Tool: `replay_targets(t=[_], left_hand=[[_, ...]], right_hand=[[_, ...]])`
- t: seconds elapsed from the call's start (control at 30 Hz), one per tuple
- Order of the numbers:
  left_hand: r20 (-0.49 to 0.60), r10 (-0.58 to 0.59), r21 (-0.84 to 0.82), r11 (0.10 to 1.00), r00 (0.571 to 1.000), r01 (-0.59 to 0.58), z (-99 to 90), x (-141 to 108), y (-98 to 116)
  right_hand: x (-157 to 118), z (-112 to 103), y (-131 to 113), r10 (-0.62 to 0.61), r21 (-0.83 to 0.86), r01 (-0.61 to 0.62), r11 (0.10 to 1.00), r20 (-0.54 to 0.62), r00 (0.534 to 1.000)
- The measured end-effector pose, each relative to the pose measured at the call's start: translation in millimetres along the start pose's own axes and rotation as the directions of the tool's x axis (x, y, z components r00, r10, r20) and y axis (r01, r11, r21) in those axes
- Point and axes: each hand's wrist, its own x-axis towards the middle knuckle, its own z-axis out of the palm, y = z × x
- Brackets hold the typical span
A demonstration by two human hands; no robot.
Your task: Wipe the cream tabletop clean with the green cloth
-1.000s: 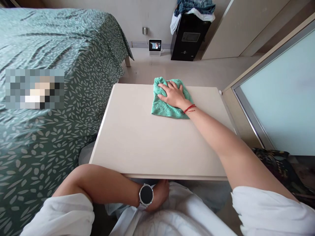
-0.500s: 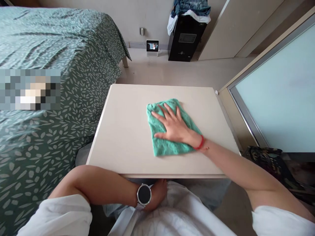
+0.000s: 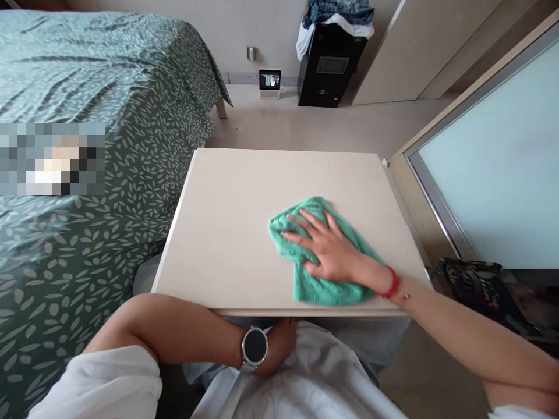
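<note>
My right hand (image 3: 329, 247) lies flat on a green cloth (image 3: 334, 291), fingers spread and palm down. The cloth rests on the pale tabletop (image 3: 227, 233), right of its middle, with its lower edge near the table's front edge. A fold bunches up around the fingers. My left hand (image 3: 282, 344) is below the front edge of the table, close against my white shirt; its fingers are mostly hidden. On the left wrist sits a round-faced watch (image 3: 254, 346). A red string bracelet (image 3: 393, 283) circles the right wrist.
A bed (image 3: 131, 128) with a leaf-patterned green cover stands along the left. Beyond the table are a small display (image 3: 269, 81) on the floor and a black cabinet (image 3: 329, 70) with clothes (image 3: 338, 13) on top. A frosted panel (image 3: 502, 157) borders the right.
My right hand has slid the cloth toward me and to the right. The cloth's far-left corner has turned and creased. My left hand has stayed in place.
</note>
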Motion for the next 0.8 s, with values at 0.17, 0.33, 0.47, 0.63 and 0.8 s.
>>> replay_targets(t=[0.17,0.33,0.47,0.63,0.8], left_hand=[[0.302,0.243,0.080,0.957,0.922,-0.279,-37.7,3,-32],[0.568,0.381,-0.004,0.888,0.730,-0.460,-74.8,24,-53],[0.582,0.403,-0.015,0.873,0.706,-0.487,-93.1,31,-64],[0.638,0.417,-0.044,0.859,0.647,-0.510,-99.8,31,-69],[0.485,0.374,-0.022,0.909,0.791,-0.416,-71.5,22,-55]], right_hand=[[68,-21,67,0.219,-0.024,-0.224,0.974,-0.115,0.969],[121,-38,115,0.364,0.008,-0.368,0.930,-0.173,0.915],[140,-42,127,0.425,0.010,-0.433,0.901,-0.217,0.879],[134,-36,120,0.434,0.017,-0.441,0.897,-0.217,0.874],[89,-23,86,0.352,-0.055,-0.366,0.929,-0.179,0.919]])
